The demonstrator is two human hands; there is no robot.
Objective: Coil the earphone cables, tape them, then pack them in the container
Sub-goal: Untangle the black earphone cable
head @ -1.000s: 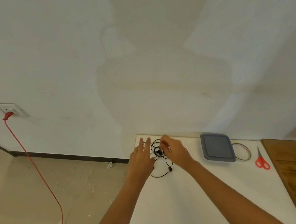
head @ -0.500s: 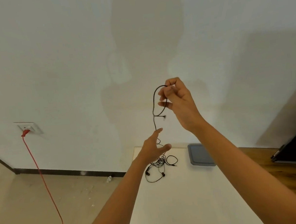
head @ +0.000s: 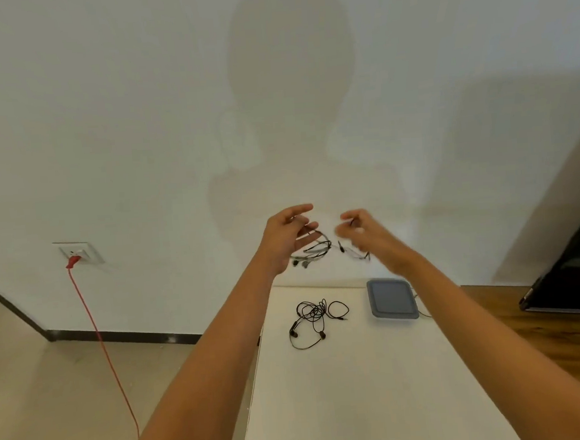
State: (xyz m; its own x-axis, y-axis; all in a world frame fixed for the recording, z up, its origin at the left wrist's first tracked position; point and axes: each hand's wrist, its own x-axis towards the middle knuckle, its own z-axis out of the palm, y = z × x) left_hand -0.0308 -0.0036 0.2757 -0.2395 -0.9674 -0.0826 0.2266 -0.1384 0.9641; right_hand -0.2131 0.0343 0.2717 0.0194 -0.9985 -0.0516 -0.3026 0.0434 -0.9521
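Both hands are raised above the white table (head: 362,386), in front of the wall. A black earphone cable (head: 319,248) hangs in loose loops between them, blurred, with its earbuds dangling below my left hand (head: 288,240). That hand holds the cable among its curved fingers. My right hand (head: 369,238) pinches the other end of the cable. A second black earphone (head: 317,315) lies tangled on the table below the hands. To its right, at the table's far edge, sits the grey container (head: 392,300) with its lid on.
A red cord (head: 97,336) runs from a wall socket (head: 78,253) down to the floor on the left. A wooden surface (head: 547,332) adjoins the table on the right, with a dark flat panel (head: 574,275) leaning there.
My right hand lifted one earphone off the table, then came down from its high point. My left hand rose and took hold of the same cable. The view tilted down slightly.
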